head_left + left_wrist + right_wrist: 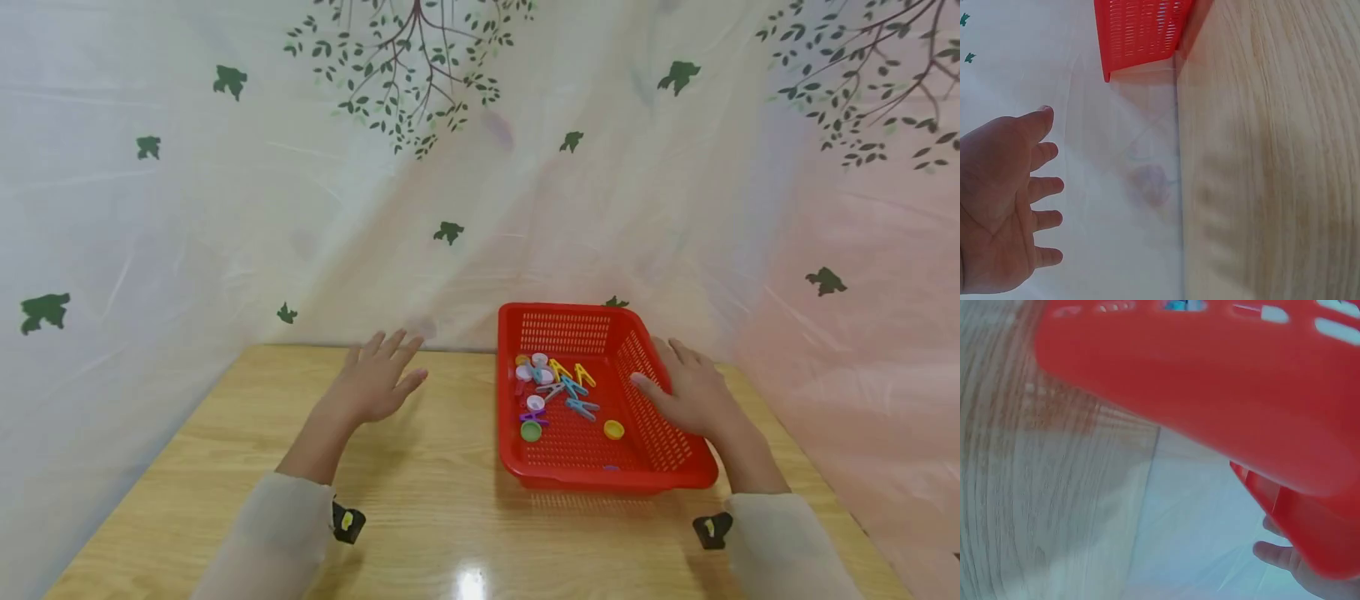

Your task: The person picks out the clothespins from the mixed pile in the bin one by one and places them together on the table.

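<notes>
A red plastic basket point(600, 481) sits on the table, right of the middle. Inside it lie several clothespins, among them a yellow clothespin point(585, 376), a blue clothespin point(582, 407) and a purple clothespin point(534, 417). Bottle caps share the basket: a green cap point(531, 431), a yellow cap point(613, 430) and several white ones. To the basket's left my left hand point(367, 387) hovers with fingers spread, holding nothing. My right hand point(693, 396) is at the basket's right side, thumb toward the inside; whether it touches the rim I cannot tell. The right wrist view hides part of its fingers behind the basket.
The wooden table point(420, 533) ends at a pale hanging sheet point(525, 208) printed with leaves and branches. A black device point(348, 522) sits at the left cuff and another black device point(712, 530) at the right cuff.
</notes>
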Demonstrator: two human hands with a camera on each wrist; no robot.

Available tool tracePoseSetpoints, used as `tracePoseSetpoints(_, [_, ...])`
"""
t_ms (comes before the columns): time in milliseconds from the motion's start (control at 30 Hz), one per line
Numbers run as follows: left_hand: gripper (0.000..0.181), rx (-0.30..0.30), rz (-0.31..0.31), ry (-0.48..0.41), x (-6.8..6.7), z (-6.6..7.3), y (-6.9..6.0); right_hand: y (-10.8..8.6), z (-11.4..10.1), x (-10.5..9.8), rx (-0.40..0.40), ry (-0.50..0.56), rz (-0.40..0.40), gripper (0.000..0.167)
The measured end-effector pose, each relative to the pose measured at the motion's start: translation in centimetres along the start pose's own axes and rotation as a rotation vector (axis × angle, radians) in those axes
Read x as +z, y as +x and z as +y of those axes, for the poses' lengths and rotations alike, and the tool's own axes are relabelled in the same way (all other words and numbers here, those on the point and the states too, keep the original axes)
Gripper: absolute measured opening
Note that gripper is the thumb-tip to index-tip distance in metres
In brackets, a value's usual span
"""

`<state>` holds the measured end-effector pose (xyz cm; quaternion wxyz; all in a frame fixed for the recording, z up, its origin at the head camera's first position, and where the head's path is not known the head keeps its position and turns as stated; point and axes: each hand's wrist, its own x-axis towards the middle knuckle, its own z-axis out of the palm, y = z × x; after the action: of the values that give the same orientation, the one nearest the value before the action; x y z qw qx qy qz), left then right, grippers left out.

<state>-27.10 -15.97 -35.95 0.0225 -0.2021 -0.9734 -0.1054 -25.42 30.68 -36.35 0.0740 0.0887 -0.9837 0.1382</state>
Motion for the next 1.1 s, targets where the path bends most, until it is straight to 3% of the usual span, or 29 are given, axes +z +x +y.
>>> tracePoseSetpoints(433, [0.065,0.113,-0.040,0.094,-0.7,1.8,3.2,-0.4,2.7,-0.5,0.032,0.181,-0.005,0.078])
tracePoseSetpoints(833, [0.066,0.213,-0.117,0.300,-0.8,5.2,7.0,-1.3,4.4,0.1,0.034,0.246,0.063,0.051])
tracePoseSetpoints(1100, [0.065,0.289,-0.165,0.321,-1.1,7.4,8.5,-2.3,5.2,0.9,0.107,0.448,0.064,0.046])
